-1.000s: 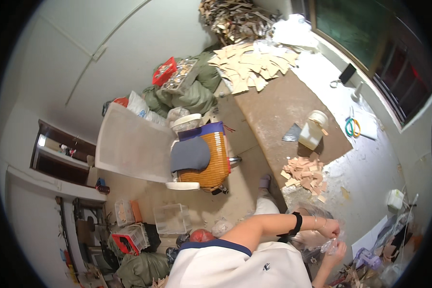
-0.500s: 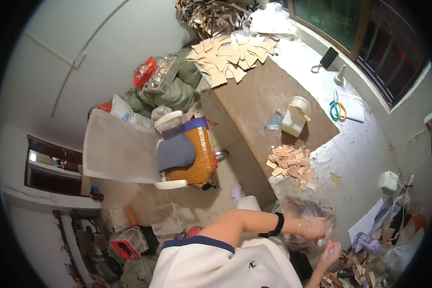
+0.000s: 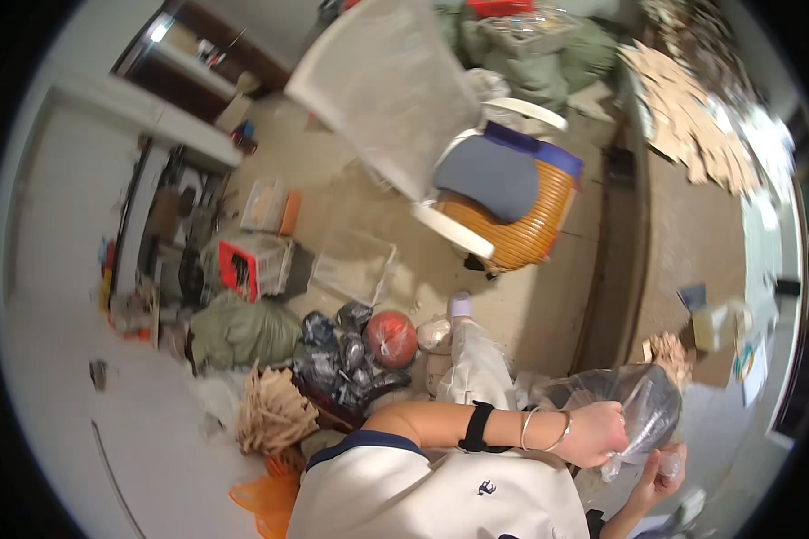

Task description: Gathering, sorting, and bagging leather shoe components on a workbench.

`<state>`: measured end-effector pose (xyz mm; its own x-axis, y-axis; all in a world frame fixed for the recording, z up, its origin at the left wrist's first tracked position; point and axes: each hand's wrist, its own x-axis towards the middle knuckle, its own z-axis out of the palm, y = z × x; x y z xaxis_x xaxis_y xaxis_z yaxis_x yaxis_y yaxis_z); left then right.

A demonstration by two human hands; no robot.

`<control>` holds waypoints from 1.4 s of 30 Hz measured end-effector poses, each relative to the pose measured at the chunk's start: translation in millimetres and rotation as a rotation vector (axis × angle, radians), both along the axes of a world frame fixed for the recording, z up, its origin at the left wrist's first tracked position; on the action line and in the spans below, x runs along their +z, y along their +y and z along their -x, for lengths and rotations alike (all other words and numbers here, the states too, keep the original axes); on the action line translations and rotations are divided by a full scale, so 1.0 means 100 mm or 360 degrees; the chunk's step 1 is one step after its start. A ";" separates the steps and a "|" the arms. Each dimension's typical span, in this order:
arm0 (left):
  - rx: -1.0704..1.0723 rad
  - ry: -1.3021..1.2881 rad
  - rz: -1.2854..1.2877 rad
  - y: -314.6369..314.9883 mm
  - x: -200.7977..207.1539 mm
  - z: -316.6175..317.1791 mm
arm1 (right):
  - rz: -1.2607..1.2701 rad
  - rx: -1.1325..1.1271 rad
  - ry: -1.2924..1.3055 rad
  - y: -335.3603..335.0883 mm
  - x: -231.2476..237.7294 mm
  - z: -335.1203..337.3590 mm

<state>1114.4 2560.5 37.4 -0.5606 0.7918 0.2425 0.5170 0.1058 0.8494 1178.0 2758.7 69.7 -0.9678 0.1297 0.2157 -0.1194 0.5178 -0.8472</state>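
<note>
Clear, crinkled plastic filled both hands: the left hand (image 3: 600,435) was closed in a fist around the gathered neck of a transparent plastic bag (image 3: 643,409), and the right hand (image 3: 658,476), just below it, had its fingers curled on the loose film at the bag's lower end, though how tightly could not be told. The bag hung in the air above the person's lap, just off the near edge of the workbench (image 3: 692,242), with something dark bulging inside it. It looked light and limp, thin enough to tear and likely slippery, so the bunched neck seemed the safest place to hold, with support under the bulge. A black wristband (image 3: 476,426) and thin bangles (image 3: 548,431) sat on the left forearm. Beyond, a heap of tan offcuts (image 3: 670,346) lay at the bench's near corner. Farther out on the floor stood a woven orange chair (image 3: 512,198), a reddish ball (image 3: 391,339) and black bags (image 3: 337,355).
</note>
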 end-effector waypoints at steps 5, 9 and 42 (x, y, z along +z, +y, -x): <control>0.0510 -0.0181 0.0367 -1.49 -0.23 0.11 | -0.0300 0.0543 0.0087 -1.28 0.02 0.76; 0.1173 -0.0350 0.0532 -2.79 -0.53 0.08 | -0.0477 0.0822 -0.0108 -2.21 -0.09 1.17; 0.0939 -0.1287 0.0183 -3.59 -1.85 1.93 | -0.0551 0.0862 -0.0787 -3.27 -0.58 3.00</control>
